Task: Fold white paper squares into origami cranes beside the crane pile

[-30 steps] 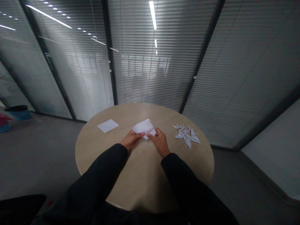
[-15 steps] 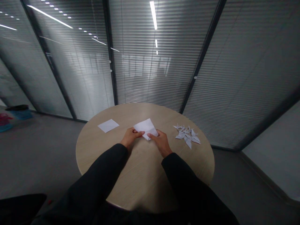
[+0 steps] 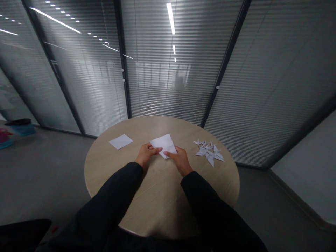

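A white sheet of paper (image 3: pixel 164 143), partly folded, lies near the middle of the round wooden table (image 3: pixel 157 196). My left hand (image 3: pixel 145 155) pinches its near left edge with thumb and fingers closed. My right hand (image 3: pixel 178 159) presses and pinches the sheet's near right corner. Both arms wear black sleeves and reach in from the bottom of the view.
A flat white square sheet (image 3: pixel 121 141) lies on the table to the left. A heap of several folded white paper figures (image 3: pixel 209 151) lies to the right. Glass walls with blinds (image 3: pixel 168 70) stand behind the table. A blue bin (image 3: pixel 22 126) sits on the floor far left.
The hands have shifted slightly along the sheet's near edge, and the paper now lies a little flatter. Nothing else moved.
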`<state>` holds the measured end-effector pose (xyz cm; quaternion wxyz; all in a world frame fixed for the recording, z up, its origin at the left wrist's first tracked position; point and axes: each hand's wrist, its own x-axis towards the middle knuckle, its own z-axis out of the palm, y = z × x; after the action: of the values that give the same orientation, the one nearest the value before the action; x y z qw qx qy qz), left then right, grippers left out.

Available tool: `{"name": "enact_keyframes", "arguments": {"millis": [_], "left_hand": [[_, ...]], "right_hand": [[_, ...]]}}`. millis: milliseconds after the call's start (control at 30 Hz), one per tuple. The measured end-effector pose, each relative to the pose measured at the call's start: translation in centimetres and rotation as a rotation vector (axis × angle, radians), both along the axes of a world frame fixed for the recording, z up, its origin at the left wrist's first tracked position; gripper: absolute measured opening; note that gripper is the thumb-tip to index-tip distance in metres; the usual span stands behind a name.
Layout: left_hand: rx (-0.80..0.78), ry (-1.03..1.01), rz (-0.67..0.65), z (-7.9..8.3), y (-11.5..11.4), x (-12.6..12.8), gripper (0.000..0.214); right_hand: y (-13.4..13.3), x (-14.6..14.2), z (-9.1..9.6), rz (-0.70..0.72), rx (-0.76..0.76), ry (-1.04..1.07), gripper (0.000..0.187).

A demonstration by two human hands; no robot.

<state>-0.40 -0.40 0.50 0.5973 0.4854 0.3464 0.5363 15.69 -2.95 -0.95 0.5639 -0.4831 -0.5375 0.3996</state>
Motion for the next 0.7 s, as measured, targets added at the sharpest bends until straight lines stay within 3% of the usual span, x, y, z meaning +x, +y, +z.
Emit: {"name": "enact_keyframes", "arguments": {"millis": [700], "left_hand": [[-0.009,-0.101,0.076,0.6,0.2,-1.1,0.035]], "right_hand": [[-0.4,0.1,0.5,0.030,-0.048,0.128,0.042]]}}
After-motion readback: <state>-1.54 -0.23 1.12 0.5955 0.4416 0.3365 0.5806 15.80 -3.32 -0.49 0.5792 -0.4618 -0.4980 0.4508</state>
